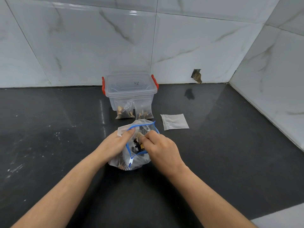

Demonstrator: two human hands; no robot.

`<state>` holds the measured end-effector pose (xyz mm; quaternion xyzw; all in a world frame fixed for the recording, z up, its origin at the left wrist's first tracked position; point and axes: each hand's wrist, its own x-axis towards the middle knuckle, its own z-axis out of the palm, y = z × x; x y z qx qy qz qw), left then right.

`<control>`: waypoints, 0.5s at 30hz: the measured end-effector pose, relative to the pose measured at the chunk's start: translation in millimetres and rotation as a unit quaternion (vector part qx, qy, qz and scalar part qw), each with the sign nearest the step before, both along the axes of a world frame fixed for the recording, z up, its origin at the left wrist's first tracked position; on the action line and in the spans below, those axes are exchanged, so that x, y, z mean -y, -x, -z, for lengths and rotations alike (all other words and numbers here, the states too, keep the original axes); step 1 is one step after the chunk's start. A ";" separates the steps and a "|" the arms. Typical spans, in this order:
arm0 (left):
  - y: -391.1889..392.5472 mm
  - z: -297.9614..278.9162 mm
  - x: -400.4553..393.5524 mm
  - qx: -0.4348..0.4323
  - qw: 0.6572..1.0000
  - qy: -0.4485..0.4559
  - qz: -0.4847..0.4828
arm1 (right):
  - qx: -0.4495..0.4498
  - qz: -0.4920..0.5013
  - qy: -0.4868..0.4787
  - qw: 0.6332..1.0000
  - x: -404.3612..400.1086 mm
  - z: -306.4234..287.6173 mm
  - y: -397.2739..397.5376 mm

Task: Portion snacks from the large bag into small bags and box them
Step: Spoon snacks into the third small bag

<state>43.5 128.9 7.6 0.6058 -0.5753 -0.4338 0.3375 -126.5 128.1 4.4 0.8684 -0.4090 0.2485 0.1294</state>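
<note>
Now reaching into the large bag for another portion

From the head view, I take the clear box (130,91) as my landmark. Just in front of it stand two filled small bags (134,111), an empty small bag (174,121) lies flat to its right, and nearer me sits the large bag (131,145). My left hand (115,143) pinches its blue zip rim, fingers closed on the plastic. My right hand (160,148) curls narrowly inside the mouth, seemingly around a pale snack (140,134); I cannot tell for sure. I should keep the mouth stretched wide and lift out modest pinches
</note>
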 end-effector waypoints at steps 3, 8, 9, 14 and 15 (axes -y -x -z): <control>0.5 -2.1 0.4 0.001 0.999 0.022 0.029 | -0.041 0.017 -0.038 0.998 -0.5 -3.9 -0.9; -2.7 0.6 5.0 0.047 0.999 0.001 0.009 | -0.106 0.061 -0.173 0.977 0.7 -15.0 -2.8; -4.0 2.6 5.7 0.069 0.998 -0.012 -0.002 | -0.118 0.075 -0.189 0.972 1.5 -17.6 -1.9; -5.2 3.5 4.8 0.074 0.997 0.005 -0.037 | -0.122 0.111 -0.194 0.967 -0.5 -35.6 4.8; -5.8 2.9 4.6 0.075 0.997 0.016 -0.033 | -0.107 0.114 -0.192 0.969 -0.8 -36.7 5.9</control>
